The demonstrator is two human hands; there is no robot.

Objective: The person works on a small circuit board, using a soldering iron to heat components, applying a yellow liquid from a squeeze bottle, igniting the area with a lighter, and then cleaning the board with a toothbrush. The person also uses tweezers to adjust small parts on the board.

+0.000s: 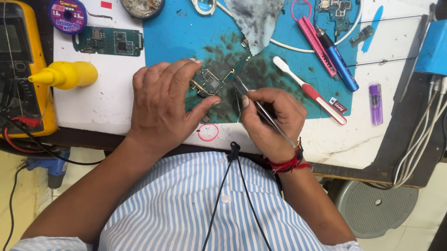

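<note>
Pinning green circuit board [216, 76] under left hand [164, 104] fingers | right hand [269, 121] fingers pinching thin steel tweezers [264, 113]

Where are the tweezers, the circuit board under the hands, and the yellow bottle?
tweezers [264, 113]: head view, on the metal shank above the right hand's fingers.
circuit board [211, 79]: head view, on the bare middle between the hands.
yellow bottle [73, 74]: head view, on its body, left of the left hand.

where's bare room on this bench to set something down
Bare white table lies between the yellow squeeze bottle, the spare green circuit board and the left hand. Another patch sits right of the right hand, below the white-and-red brush. The stained blue mat is crowded.
</note>
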